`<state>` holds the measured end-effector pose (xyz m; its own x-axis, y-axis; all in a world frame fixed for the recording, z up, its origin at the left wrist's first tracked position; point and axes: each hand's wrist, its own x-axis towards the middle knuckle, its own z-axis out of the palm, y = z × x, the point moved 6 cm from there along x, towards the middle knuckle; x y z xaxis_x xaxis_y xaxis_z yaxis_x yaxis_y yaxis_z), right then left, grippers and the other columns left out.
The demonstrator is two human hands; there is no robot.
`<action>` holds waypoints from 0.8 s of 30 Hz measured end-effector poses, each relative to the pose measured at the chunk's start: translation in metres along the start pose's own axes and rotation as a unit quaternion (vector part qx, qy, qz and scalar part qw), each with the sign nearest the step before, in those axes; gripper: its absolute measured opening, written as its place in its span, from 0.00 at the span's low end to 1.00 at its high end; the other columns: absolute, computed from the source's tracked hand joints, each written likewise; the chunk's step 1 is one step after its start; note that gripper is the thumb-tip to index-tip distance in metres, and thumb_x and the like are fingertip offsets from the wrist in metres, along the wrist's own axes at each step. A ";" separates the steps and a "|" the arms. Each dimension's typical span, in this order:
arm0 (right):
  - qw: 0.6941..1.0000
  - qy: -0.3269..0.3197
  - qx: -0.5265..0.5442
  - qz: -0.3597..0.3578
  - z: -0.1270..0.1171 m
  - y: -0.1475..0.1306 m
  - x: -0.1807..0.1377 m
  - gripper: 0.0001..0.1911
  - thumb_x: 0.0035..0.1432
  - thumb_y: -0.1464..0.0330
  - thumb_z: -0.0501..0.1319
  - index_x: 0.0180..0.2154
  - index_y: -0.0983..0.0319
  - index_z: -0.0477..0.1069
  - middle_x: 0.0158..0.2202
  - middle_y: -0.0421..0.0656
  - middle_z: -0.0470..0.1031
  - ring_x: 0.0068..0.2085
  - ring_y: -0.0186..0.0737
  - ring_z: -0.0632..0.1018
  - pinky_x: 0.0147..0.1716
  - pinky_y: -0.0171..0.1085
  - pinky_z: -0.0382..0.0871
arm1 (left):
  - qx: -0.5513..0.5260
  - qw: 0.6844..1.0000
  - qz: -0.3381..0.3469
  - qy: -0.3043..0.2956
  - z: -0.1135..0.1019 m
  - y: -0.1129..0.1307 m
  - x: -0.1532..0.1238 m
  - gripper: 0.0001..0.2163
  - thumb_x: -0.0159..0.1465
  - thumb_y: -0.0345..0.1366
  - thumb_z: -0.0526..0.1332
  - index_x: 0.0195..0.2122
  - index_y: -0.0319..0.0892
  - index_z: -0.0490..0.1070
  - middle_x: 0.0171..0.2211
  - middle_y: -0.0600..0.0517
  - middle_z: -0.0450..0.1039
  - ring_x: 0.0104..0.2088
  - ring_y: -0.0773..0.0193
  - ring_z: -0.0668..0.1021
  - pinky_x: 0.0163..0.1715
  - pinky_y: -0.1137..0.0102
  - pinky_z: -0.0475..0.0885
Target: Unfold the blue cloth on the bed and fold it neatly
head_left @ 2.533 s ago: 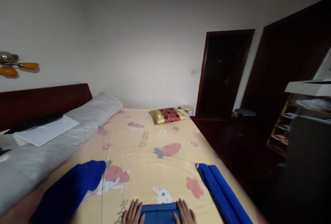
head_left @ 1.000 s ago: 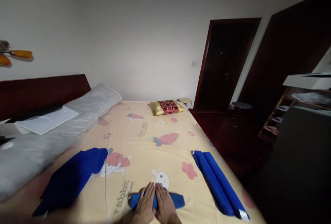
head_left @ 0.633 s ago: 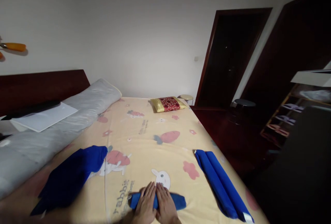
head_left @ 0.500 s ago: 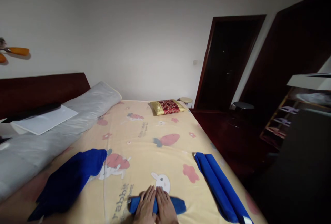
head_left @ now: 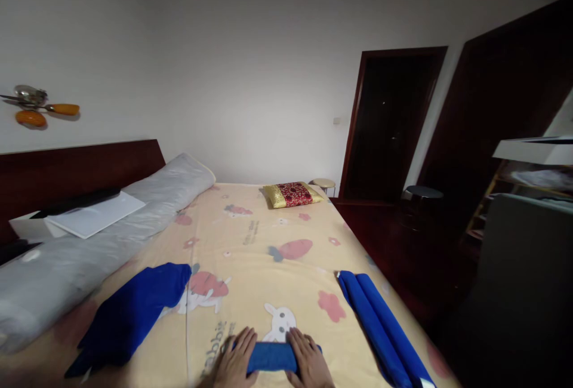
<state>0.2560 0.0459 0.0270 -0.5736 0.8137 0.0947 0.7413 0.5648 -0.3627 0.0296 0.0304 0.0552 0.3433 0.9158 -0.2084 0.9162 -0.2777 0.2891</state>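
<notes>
I had the left hand (head_left: 237, 358) and right hand (head_left: 312, 359) spread over the ends of the blue cloth (head_left: 272, 357) on the bed (head_left: 246, 292), apparently mid-rolling, which called next for even pressure.

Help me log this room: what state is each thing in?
Middle cloth: rolled or folded
Left hand: resting on middle cloth
Right hand: same
Left cloth: loosely spread
Right rolls: lying side by side
Cushion: lying flat
Door: looks shut
Lamp: looks unlit
Dark stool: upright

Cloth (head_left: 274, 357) on bed (head_left: 250, 292); stool (head_left: 324, 183) (seemingly) beyond cushion (head_left: 294, 194).
</notes>
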 end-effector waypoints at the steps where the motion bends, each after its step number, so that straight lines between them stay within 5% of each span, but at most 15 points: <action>1: 1.000 0.010 -0.001 -0.001 -0.004 0.005 -0.007 0.40 0.60 0.50 0.51 0.67 0.62 0.44 0.68 0.52 0.48 0.67 0.59 0.53 0.64 0.59 0.53 | 0.007 1.000 -0.003 -0.002 -0.004 -0.003 -0.006 0.37 0.57 0.44 0.56 0.68 0.52 0.43 0.71 0.58 0.42 0.70 0.55 0.47 0.69 0.56 0.41; 17: 0.998 0.058 0.010 -0.017 -0.005 0.021 -0.019 0.39 0.61 0.49 0.52 0.67 0.57 0.44 0.66 0.50 0.55 0.65 0.58 0.59 0.61 0.56 0.59 | 0.000 1.000 -0.013 -0.015 -0.008 -0.013 -0.005 0.37 0.55 0.44 0.58 0.67 0.58 0.46 0.70 0.62 0.42 0.70 0.58 0.48 0.68 0.59 0.44; 20: 0.999 0.025 0.028 -0.010 -0.012 0.021 -0.012 0.39 0.58 0.49 0.54 0.66 0.56 0.47 0.66 0.49 0.55 0.65 0.59 0.60 0.61 0.57 0.59 | 0.000 0.999 -0.025 -0.028 -0.012 -0.011 -0.002 0.37 0.54 0.45 0.58 0.66 0.59 0.48 0.70 0.61 0.44 0.70 0.58 0.49 0.67 0.58 0.46; 24: 0.994 -0.050 0.040 0.090 -0.025 0.027 -0.010 0.34 0.57 0.53 0.55 0.63 0.54 0.58 0.64 0.48 0.59 0.64 0.57 0.62 0.60 0.55 0.61 | 0.005 0.996 -0.078 -0.037 -0.008 -0.022 0.001 0.31 0.58 0.49 0.51 0.64 0.64 0.49 0.69 0.63 0.46 0.69 0.59 0.50 0.65 0.55 0.49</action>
<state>0.2905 0.0566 0.0392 -0.4695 0.8802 -0.0688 0.8067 0.3960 -0.4386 0.0078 0.0402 0.0559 0.2109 0.9239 -0.3193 0.9614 -0.1371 0.2385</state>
